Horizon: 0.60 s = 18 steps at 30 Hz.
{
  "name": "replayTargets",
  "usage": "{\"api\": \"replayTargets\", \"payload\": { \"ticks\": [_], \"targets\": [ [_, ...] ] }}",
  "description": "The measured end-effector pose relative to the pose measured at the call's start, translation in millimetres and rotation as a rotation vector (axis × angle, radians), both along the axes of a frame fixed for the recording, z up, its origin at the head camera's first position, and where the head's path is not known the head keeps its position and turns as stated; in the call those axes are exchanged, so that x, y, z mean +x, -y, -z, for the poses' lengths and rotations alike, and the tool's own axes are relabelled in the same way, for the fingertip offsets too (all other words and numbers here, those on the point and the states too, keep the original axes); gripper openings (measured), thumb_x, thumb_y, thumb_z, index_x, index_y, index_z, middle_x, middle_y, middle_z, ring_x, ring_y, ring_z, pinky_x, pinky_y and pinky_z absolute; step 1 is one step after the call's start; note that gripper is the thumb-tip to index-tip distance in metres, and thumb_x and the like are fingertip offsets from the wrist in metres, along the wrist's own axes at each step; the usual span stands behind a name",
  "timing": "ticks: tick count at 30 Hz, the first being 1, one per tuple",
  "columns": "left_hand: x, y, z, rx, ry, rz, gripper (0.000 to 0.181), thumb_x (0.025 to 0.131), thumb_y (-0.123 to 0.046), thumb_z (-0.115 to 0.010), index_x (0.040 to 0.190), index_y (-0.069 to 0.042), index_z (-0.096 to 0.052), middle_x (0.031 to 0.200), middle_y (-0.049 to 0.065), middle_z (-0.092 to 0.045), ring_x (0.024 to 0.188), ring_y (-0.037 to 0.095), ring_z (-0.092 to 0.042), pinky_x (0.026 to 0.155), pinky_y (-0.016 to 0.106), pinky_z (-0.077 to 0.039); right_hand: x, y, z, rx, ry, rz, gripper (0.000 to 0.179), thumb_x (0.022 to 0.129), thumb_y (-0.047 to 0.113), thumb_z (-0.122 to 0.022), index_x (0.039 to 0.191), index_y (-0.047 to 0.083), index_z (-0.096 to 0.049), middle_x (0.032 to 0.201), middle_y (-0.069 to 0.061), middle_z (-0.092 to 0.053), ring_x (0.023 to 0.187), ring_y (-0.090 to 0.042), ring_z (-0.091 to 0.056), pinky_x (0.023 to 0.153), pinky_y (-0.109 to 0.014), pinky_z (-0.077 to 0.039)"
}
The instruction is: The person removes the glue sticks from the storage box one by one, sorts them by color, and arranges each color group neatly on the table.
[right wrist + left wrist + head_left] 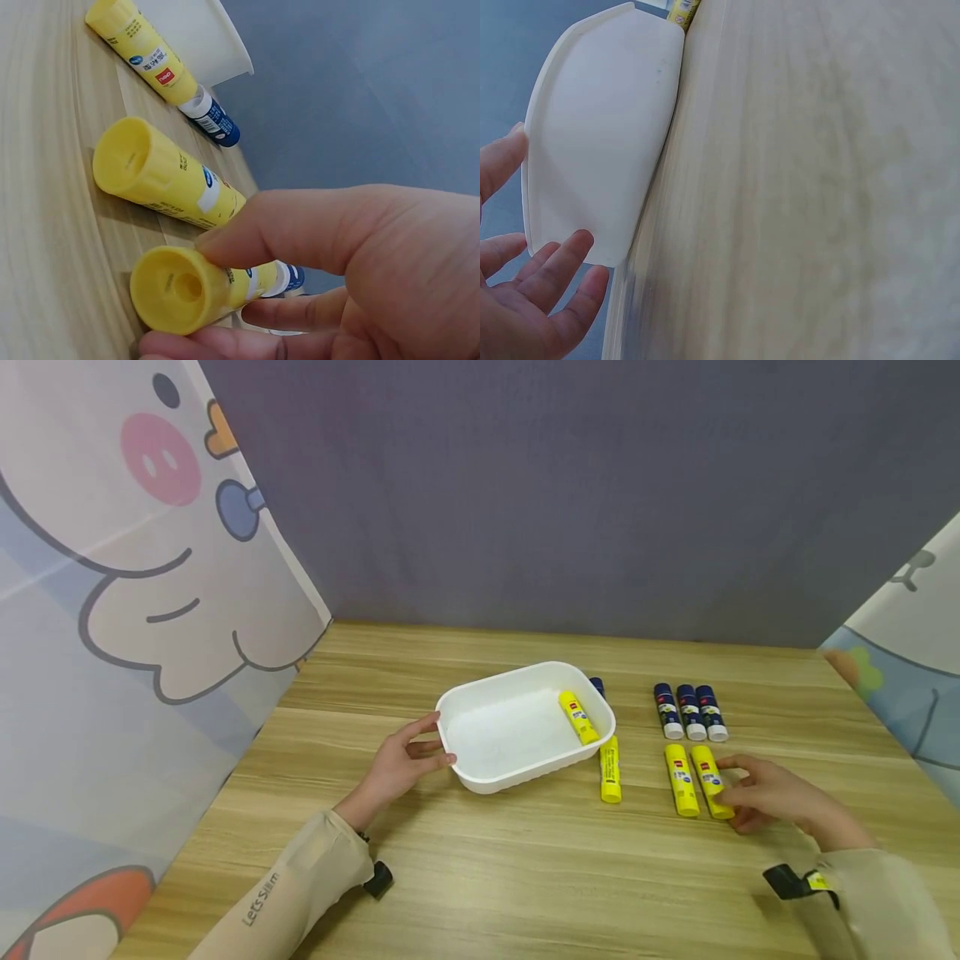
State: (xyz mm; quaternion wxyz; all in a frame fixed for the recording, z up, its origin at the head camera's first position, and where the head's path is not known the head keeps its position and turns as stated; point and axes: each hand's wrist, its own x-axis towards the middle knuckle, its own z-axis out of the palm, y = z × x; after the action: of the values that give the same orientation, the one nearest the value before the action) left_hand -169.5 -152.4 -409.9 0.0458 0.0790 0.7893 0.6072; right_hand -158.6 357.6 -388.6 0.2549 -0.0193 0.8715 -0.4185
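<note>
At its left end, the white plastic basket (491, 727) is held by my left hand (397, 767), thumb and fingers about the rim. In the left wrist view the fingers (557, 270) lie against its outer end wall. One yellow glue stick (577, 717) lies inside the basket. My right hand (772, 797) pinches the rightmost yellow glue stick (711, 781) between thumb and fingers, low by the table; its hollow end (172, 292) faces the right wrist camera. Just left of it lies another yellow glue stick (682, 781).
Several blue glue sticks with white ends (691, 713) lie in a row behind the yellow ones. Beside the basket's right end lie a yellow glue stick (611, 770) and a partly hidden blue one (597, 685). A grey panel (570, 502) stands behind the wooden table (525, 877).
</note>
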Motion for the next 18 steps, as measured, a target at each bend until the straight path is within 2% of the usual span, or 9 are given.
{"api": "replayTargets", "payload": {
  "ticks": [5,10,18],
  "targets": [
    [-0.2,-0.1,0.7,0.004,0.001,0.001,0.071,0.087,-0.005,-0.077,0.148,0.004,-0.041,0.14,0.027,-0.05,0.119,0.04,-0.059,0.093,0.041,-0.055,-1.1,2,-1.6,0.038,0.01,-0.006,0.074,0.093,0.013,-0.062,0.14,-0.022,-0.017,0.087,-0.011,-0.06,0.071,-0.025,-0.065,0.063,-0.038,-0.061],
    [-0.4,-0.3,1.3,0.008,-0.003,0.001,0.071,0.087,-0.004,-0.076,0.148,0.004,-0.041,0.14,0.027,-0.05,0.119,0.041,-0.059,0.093,0.041,-0.055,-3.5,-2,-5.2,0.046,0.021,-0.049,0.075,0.093,0.015,-0.061,0.139,-0.023,-0.015,0.087,-0.01,-0.064,0.075,-0.026,-0.067,0.066,-0.039,-0.061],
    [-1.0,-0.1,1.6,0.014,-0.001,0.003,0.071,0.087,-0.003,-0.076,0.148,0.005,-0.04,0.14,0.028,-0.049,0.119,0.041,-0.059,0.091,0.039,-0.055,-11.0,-1,-24.3,0.092,-0.024,-0.06,0.074,0.094,0.019,-0.061,0.141,-0.021,-0.019,0.083,-0.01,-0.06,0.075,-0.023,-0.062,0.067,-0.036,-0.06]
  ]
}}
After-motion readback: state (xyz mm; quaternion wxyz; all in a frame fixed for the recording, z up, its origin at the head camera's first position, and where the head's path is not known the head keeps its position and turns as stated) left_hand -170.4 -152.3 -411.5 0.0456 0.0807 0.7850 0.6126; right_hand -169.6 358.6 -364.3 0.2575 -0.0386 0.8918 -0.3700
